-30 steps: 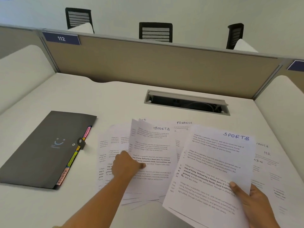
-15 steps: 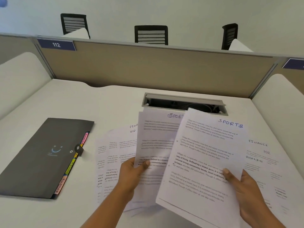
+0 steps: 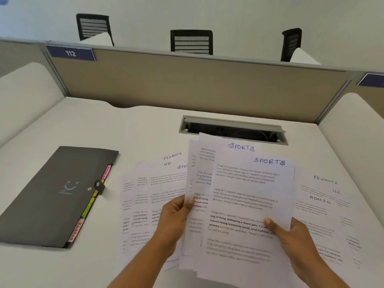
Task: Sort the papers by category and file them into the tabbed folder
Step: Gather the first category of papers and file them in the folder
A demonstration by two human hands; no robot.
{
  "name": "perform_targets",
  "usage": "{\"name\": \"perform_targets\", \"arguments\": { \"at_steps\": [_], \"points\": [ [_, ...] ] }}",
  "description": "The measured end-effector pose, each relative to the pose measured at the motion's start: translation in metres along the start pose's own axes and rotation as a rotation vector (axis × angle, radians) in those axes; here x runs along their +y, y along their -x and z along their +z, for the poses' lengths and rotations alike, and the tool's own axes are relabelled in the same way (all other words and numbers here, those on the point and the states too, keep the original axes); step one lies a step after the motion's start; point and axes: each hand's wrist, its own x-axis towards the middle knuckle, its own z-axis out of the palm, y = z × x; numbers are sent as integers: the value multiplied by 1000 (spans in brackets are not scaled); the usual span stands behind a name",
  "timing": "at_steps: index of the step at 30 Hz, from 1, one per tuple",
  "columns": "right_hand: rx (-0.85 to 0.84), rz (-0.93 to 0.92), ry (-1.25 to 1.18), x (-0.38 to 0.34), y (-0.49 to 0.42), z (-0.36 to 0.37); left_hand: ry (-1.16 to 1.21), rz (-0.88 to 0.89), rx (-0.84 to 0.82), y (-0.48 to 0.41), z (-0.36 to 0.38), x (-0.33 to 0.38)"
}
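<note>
1. My left grip (image 3: 176,215) and right grip (image 3: 291,231) each pinch the SPORTS sheets (image 3: 247,196), raised off the tabletop (image 3: 145,125) to square them together.
2. The tabbed folder (image 3: 58,194) lies shut to my left, awaiting them.

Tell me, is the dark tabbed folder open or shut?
Shut: the tabbed folder lies flat on the desk, its clasp fastened over the edge.

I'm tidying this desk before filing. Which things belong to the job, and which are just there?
Belongs:
- SPORTS sheets, held by left hand and right hand
- loose papers
- tabbed folder, shut

Just there:
- cable hatch
- chairs
- 112 sign
</note>
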Motion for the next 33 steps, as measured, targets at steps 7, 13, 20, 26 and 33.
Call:
{"name": "perform_targets", "arguments": {
  "at_steps": [7, 13, 20, 26, 33],
  "points": [
    [72, -16, 43, 7, -1, -15, 0, 29, 129, -5, -5, -6],
    [171, -65, -31, -4, -6, -37, -6, 35, 244, -14, -19, -7],
    [11, -58, -115, -16, -4, -39, -7, 9, 188, -11, -10, -9],
    [-71, -51, -207, -25, -5, -7, -11, -45, -37, 5, 16, -6],
    [-123, 50, -189, -18, -8, 4, -74, -65, -134, 8, 21, -2]
  ]
}}
